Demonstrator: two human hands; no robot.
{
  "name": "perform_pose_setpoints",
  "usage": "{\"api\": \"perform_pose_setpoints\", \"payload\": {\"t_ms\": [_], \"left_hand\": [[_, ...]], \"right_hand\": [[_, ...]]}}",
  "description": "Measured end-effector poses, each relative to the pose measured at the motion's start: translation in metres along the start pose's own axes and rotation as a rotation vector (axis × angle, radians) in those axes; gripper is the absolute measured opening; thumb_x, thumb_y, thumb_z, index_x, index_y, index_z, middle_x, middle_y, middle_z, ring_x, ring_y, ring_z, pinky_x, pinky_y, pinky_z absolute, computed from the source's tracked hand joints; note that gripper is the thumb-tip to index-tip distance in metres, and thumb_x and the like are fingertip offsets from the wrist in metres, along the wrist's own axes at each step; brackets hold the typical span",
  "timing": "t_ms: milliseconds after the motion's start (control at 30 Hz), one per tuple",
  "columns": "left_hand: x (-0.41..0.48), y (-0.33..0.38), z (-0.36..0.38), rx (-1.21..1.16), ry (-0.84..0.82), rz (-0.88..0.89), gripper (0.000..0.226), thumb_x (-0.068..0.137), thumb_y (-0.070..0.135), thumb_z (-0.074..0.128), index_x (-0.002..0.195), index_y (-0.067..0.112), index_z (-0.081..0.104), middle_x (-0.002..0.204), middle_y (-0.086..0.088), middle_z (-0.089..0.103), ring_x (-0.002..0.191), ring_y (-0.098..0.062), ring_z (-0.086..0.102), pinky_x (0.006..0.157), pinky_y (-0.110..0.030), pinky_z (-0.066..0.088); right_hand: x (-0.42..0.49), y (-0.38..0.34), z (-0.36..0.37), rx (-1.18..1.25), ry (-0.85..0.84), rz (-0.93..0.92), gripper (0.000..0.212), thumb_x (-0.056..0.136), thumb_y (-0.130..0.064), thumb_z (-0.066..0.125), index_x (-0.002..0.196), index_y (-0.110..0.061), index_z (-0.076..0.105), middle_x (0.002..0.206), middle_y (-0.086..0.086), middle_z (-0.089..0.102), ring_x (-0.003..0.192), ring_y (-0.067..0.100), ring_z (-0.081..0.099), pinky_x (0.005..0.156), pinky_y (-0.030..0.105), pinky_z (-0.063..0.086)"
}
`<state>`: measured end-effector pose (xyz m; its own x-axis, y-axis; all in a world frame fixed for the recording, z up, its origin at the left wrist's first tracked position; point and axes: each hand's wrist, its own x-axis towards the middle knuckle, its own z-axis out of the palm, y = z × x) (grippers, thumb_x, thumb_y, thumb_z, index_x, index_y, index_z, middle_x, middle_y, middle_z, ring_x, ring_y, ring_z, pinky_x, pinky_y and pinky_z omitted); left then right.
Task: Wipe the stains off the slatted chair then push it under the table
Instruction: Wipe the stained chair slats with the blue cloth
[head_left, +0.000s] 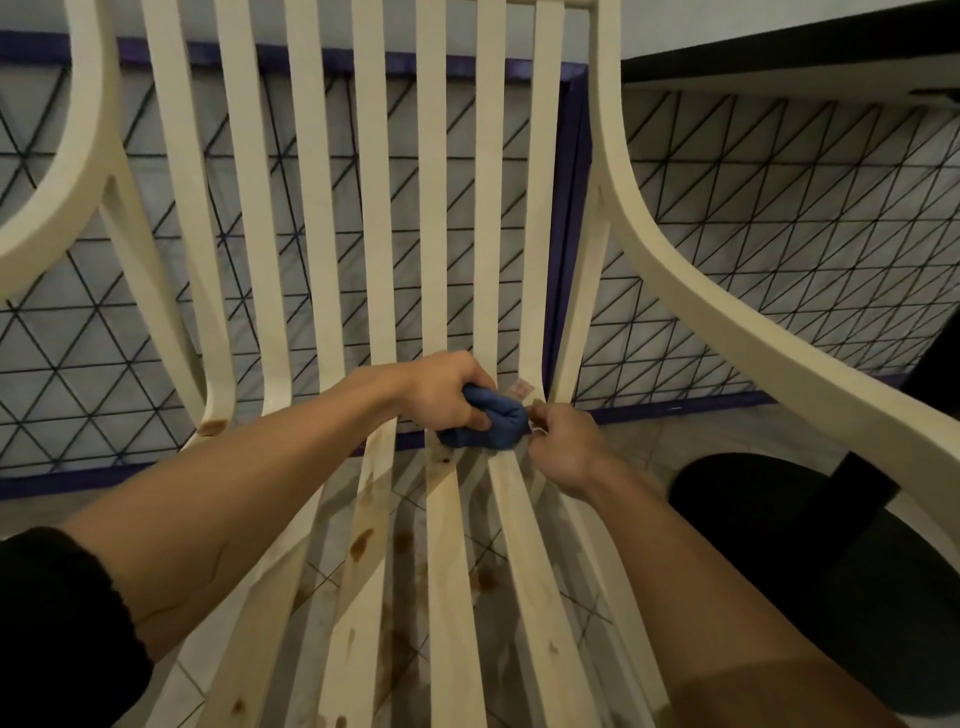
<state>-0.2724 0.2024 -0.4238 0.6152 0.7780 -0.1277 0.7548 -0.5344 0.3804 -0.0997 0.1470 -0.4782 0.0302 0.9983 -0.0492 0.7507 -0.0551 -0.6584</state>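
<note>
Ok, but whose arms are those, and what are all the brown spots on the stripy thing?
Those arms belong to a person wearing a camera on their head, so you see what they see, looking down. The stripy thing is a cream slatted chair. The brown spots are stains on its seat. The left hand grips a blue cloth to wipe them. The right hand is beside the cloth, curled against the chair; whether it holds anything is hard to tell.

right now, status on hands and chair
Left hand grips blue cloth at the slat bend. Right hand curled beside it, hold unclear. Brown stains across chair seat slats.
</note>
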Motion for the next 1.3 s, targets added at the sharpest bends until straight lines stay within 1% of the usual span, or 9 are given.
{"api": "perform_pose_setpoints", "payload": {"t_ms": [100, 333, 467, 700, 767, 867, 1000, 1167, 1300], "left_hand": [[0.004, -0.001, 0.000, 0.009, 0.028, -0.004, 0.004, 0.088, 0.021, 0.066, 0.089, 0.021, 0.069, 0.085, -0.001, 0.068, 0.080, -0.017, 0.063, 0.071, -0.034, 0.054], [0.019, -0.016, 0.020, 0.050, 0.314, -0.036, 0.016, 0.088, 0.020, 0.066, 0.104, 0.017, 0.069, 0.094, -0.001, 0.069, 0.088, -0.019, 0.063, 0.078, -0.036, 0.053], [0.011, -0.016, 0.017, 0.007, 0.186, -0.053, 0.026, 0.087, 0.025, 0.067, 0.113, 0.025, 0.067, 0.102, 0.003, 0.068, 0.092, -0.016, 0.062, 0.082, -0.035, 0.053], [-0.015, 0.006, -0.002, -0.013, -0.086, 0.034, 0.014, 0.084, 0.022, 0.070, 0.090, 0.035, 0.068, 0.087, 0.014, 0.067, 0.084, -0.008, 0.063, 0.074, -0.025, 0.051], [-0.016, 0.004, -0.001, -0.004, -0.053, 0.023, 0.011, 0.085, 0.023, 0.069, 0.087, 0.034, 0.067, 0.085, 0.010, 0.067, 0.082, -0.011, 0.062, 0.071, -0.026, 0.050], [-0.017, -0.002, 0.008, 0.001, 0.052, -0.010, 0.011, 0.089, 0.023, 0.065, 0.099, 0.024, 0.068, 0.090, 0.002, 0.068, 0.084, -0.016, 0.063, 0.073, -0.030, 0.052], [-0.024, 0.000, 0.014, -0.040, 0.057, 0.062, 0.022, 0.091, 0.021, 0.064, 0.113, 0.024, 0.067, 0.099, 0.005, 0.068, 0.089, -0.009, 0.062, 0.076, -0.024, 0.050], [-0.033, 0.007, 0.003, -0.039, -0.076, 0.103, 0.023, 0.088, 0.020, 0.067, 0.088, 0.042, 0.064, 0.084, 0.021, 0.064, 0.080, 0.002, 0.058, 0.067, -0.013, 0.042], [-0.027, 0.007, 0.011, -0.025, 0.027, 0.065, 0.009, 0.091, 0.019, 0.063, 0.097, 0.025, 0.065, 0.090, 0.005, 0.065, 0.083, -0.012, 0.061, 0.069, -0.024, 0.048]], "right_hand": [[0.000, 0.001, 0.001, 0.008, -0.001, 0.002, 0.041, 0.093, -0.006, 0.050, 0.132, -0.017, 0.055, 0.127, 0.008, 0.061, 0.112, 0.026, 0.058, 0.087, 0.029, 0.045], [0.003, 0.003, 0.002, -0.006, 0.009, 0.008, 0.049, 0.096, -0.007, 0.047, 0.144, -0.018, 0.047, 0.144, 0.008, 0.050, 0.129, 0.027, 0.049, 0.102, 0.028, 0.039], [0.005, 0.005, 0.004, -0.002, 0.006, 0.010, 0.049, 0.096, -0.008, 0.048, 0.143, -0.017, 0.047, 0.145, 0.007, 0.049, 0.130, 0.027, 0.048, 0.103, 0.029, 0.038], [0.006, 0.006, 0.004, 0.069, 0.033, -0.016, 0.040, 0.095, -0.003, 0.051, 0.134, -0.013, 0.057, 0.138, 0.006, 0.055, 0.125, 0.024, 0.052, 0.092, 0.021, 0.036], [0.007, 0.007, 0.006, 0.101, 0.051, -0.030, 0.040, 0.095, -0.002, 0.052, 0.133, -0.012, 0.058, 0.138, 0.005, 0.056, 0.125, 0.021, 0.052, 0.095, 0.018, 0.036], [0.007, 0.011, 0.008, 0.105, 0.084, -0.058, 0.036, 0.096, -0.002, 0.053, 0.129, -0.013, 0.062, 0.140, 0.003, 0.054, 0.128, 0.019, 0.050, 0.098, 0.016, 0.033], [0.011, 0.018, 0.009, 0.119, 0.045, -0.076, 0.035, 0.100, -0.005, 0.048, 0.132, -0.013, 0.059, 0.154, 0.001, 0.037, 0.142, 0.019, 0.035, 0.109, 0.018, 0.023], [0.010, 0.022, 0.011, 0.099, 0.009, -0.086, 0.042, 0.104, -0.010, 0.039, 0.145, -0.017, 0.046, 0.159, 0.000, 0.029, 0.146, 0.019, 0.026, 0.116, 0.026, 0.020], [0.008, 0.024, 0.014, 0.087, 0.021, -0.088, 0.043, 0.104, -0.013, 0.040, 0.147, -0.017, 0.044, 0.157, -0.002, 0.033, 0.145, 0.020, 0.030, 0.119, 0.032, 0.024]]}}
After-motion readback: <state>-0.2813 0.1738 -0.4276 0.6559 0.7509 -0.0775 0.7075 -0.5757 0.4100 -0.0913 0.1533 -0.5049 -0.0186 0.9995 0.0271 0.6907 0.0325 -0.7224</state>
